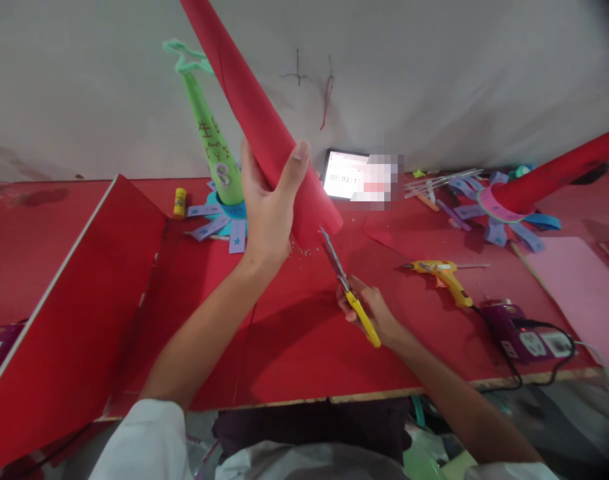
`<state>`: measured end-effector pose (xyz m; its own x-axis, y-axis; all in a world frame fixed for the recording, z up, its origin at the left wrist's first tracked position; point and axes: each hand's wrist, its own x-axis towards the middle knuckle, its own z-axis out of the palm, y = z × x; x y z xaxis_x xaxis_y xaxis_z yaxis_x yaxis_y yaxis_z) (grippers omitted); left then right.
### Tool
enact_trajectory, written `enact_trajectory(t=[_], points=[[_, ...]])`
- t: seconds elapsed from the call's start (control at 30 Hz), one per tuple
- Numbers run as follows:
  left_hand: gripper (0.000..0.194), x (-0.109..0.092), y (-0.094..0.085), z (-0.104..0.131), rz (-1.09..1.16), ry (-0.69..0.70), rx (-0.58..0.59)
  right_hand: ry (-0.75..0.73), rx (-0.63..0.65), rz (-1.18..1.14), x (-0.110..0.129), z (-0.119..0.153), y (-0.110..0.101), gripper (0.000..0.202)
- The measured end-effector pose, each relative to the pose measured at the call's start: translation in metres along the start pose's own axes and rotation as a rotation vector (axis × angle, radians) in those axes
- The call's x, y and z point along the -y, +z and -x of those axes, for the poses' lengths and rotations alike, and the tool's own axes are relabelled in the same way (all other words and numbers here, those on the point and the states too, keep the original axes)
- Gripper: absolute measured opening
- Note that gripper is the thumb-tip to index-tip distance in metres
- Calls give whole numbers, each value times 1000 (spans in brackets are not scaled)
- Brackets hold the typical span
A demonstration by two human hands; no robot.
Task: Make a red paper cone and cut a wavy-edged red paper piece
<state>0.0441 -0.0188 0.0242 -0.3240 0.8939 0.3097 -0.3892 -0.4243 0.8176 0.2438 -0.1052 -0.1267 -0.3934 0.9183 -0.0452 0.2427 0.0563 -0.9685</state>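
Note:
My left hand [269, 200] is wrapped round a long red paper cone [257, 120], tilted with its narrow end up and to the left. The cone's wide end hangs above the table, its rim facing my right hand. A pair of yellow-handled scissors [351, 293] is gripped in my right hand [369, 307]. The blades point up and left, their tips close to the cone's lower rim; whether they touch the paper I cannot tell. Behind my left hand stands a green paper cone [211, 133] with dark writing, green yarn at its top and paper strips round its base.
A yellow glue gun [441, 272] lies to the right, near a purple power strip [517, 330]. Another red cone [559, 173] with paper strips lies behind it. A glue stick [179, 202] stands left. A lit tablet [347, 175] leans on the wall. A red board [84, 300] rises at left.

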Motion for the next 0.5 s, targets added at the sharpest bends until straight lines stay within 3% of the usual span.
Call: enact_trajectory(t=[0.5], points=[[27, 3, -2, 0, 24, 32, 37, 38, -16, 83, -5, 1, -3, 41]])
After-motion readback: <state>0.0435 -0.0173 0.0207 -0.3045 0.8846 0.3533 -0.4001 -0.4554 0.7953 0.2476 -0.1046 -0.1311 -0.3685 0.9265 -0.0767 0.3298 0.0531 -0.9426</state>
